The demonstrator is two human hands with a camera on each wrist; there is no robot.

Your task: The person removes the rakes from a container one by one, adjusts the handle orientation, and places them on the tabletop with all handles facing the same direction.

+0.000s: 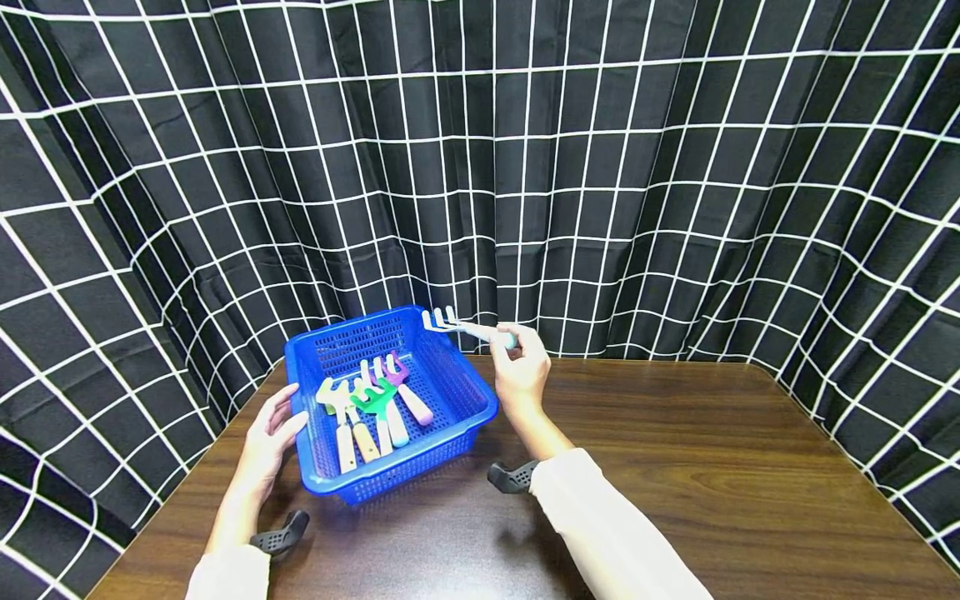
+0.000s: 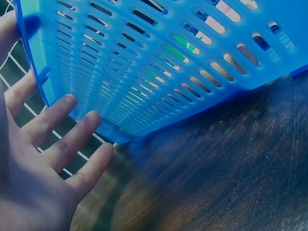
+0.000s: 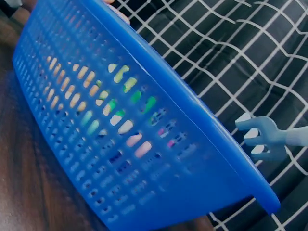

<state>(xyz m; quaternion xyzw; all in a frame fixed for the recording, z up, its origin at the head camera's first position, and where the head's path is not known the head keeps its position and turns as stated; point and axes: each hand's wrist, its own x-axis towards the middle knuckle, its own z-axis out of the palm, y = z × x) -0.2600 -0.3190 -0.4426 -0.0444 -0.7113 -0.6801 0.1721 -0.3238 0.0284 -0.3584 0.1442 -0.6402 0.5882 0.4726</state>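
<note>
- The right hand's grip clamped the rake's handle at the basket's two o'clock.
- The left hand, fingers apart, touched the nine-o'clock rim.
- Keeping prongs off the rim seemed wise.

A brown wood-grain table bears a blue basket.

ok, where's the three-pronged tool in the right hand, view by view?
Head: just below picture center, three-pronged tool in the right hand, prongs pointing left.
Left wrist: not in it.
Right wrist: at the right edge, a little below mid-height, prongs pointing left.
Shared landmark: the blue basket, visible in all three views.
</note>
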